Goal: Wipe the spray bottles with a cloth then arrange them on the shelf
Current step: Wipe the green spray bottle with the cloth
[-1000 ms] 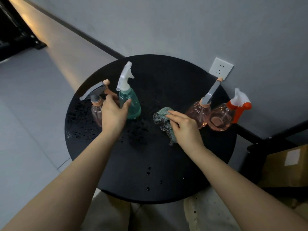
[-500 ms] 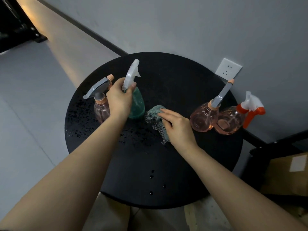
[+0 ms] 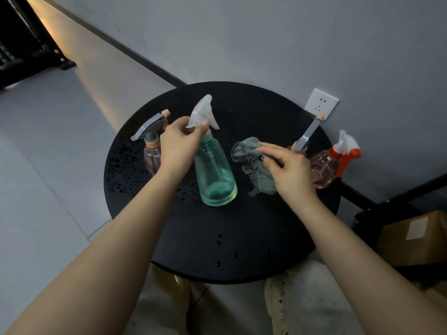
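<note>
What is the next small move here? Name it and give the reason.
Probably close the right hand on the crumpled grey-green cloth and bring it to the teal translucent plastic spray bottle. The left hand already grips that bottle by its white trigger neck, tilted above the round black table, while the right fingers only rest on the cloth.

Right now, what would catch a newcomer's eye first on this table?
The teal spray bottle, lifted and tilted over the middle of the round black table, held at its white trigger head by the left hand. Just right of it, the right hand rests on a crumpled cloth, with water droplets dotting the tabletop nearer the person.
</note>
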### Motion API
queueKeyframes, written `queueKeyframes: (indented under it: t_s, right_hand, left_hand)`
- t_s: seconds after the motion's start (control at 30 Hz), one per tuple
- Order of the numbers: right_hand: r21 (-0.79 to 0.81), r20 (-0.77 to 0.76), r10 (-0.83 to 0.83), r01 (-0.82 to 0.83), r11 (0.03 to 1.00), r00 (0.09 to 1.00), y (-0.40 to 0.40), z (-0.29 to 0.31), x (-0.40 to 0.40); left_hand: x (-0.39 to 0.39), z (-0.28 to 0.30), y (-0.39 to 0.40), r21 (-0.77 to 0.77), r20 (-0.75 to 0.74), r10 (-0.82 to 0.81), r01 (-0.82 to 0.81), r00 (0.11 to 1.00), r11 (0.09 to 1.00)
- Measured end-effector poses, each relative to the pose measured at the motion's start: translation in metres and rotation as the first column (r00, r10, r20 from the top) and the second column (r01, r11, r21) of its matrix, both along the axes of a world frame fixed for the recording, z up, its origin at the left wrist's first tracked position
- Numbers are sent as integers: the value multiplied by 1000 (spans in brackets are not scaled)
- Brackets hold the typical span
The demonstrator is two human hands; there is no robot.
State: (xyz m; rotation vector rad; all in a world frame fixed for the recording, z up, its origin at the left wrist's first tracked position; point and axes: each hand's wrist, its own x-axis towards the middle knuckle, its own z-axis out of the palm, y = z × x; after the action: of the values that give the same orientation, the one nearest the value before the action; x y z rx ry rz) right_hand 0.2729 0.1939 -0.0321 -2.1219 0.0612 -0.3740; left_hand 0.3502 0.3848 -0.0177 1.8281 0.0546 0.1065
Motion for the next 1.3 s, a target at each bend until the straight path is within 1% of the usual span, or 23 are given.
queueKeyframes:
  t_s: [0.1, 0.23, 0.33, 0.4, 0.43, 0.5, 0.53, 0.6, 0.67, 0.7, 0.77, 0.83, 0.93, 1.0, 1.03, 1.07, 1.13, 1.2, 1.3]
  right_hand:
    - [120, -6, -29, 30, 992, 1000, -5, 15, -14]
    - [264, -10, -29, 31, 964, 1000, -1, 25, -34]
    - [363, 38, 27, -39, 931, 999, 7, 29, -45]
    - [357, 85, 116, -139, 924, 990, 15, 29, -51]
    - [327, 106, 169, -195, 925, 980, 19, 28, -53]
    - [214, 121, 276, -297, 931, 953, 27, 23, -55]
    - [144, 98, 330, -341, 929, 939, 29, 19, -55]
    - [15, -2, 432, -431, 902, 902, 30, 11, -54]
    - [-66, -78, 496, -501, 863, 865, 30, 5, -56]
    - [-87, -85, 513, -519, 850, 854, 30, 3, -57]
    - [-165, -66, 556, -559, 813, 829, 32, 2, -62]
    - [-323, -38, 628, -604, 729, 778, 36, -1, -69]
    - [-553, -35, 733, -624, 552, 680, 41, -6, -79]
    - [-633, -49, 784, -627, 455, 618, 43, -9, -83]
    - [-649, -55, 798, -628, 428, 600, 43, -9, -84]
    - [-653, -55, 802, -629, 421, 594, 42, -10, -84]
    - [-628, -49, 783, -629, 459, 620, 42, -10, -81]
    - [-556, -48, 726, -622, 551, 686, 42, -13, -79]
    - [-382, -52, 621, -590, 711, 782, 44, -17, -74]
  left_hand:
    - [-16, 6, 0, -16, -92, 18, -20, 996, 1000]
    - [-35, 8, 3, -33, -157, 13, -18, 987, 999]
    - [-44, 7, 2, -40, -205, -31, 23, 978, 999]
    - [-46, 6, -3, -11, -231, -54, 53, 972, 999]
    - [-46, 4, -5, 1, -238, -62, 64, 969, 998]
    - [-46, 3, -11, -5, -246, -97, 99, 964, 995]
    - [-45, 3, -13, -26, -250, -123, 121, 960, 992]
    - [-44, 1, -15, -53, -277, -168, 159, 946, 986]
    - [-42, -2, -14, -124, -309, -211, 181, 927, 976]
    - [-42, -3, -14, -164, -324, -231, 186, 917, 969]
    - [-41, -7, -11, -190, -338, -232, 176, 912, 966]
    - [-42, -6, -6, -201, -345, -216, 153, 913, 968]
    - [-41, -7, 4, -184, -368, -169, 106, 915, 977]
    - [-41, -6, 9, -178, -374, -148, 86, 916, 980]
    - [-42, -8, 11, -179, -385, -153, 89, 910, 980]
    - [-43, -8, 12, -184, -397, -159, 91, 904, 979]
    - [-45, -8, 15, -199, -407, -178, 103, 896, 975]
    - [-46, -8, 14, -208, -412, -182, 102, 893, 973]
    - [-46, -10, 9, -200, -414, -185, 109, 891, 974]
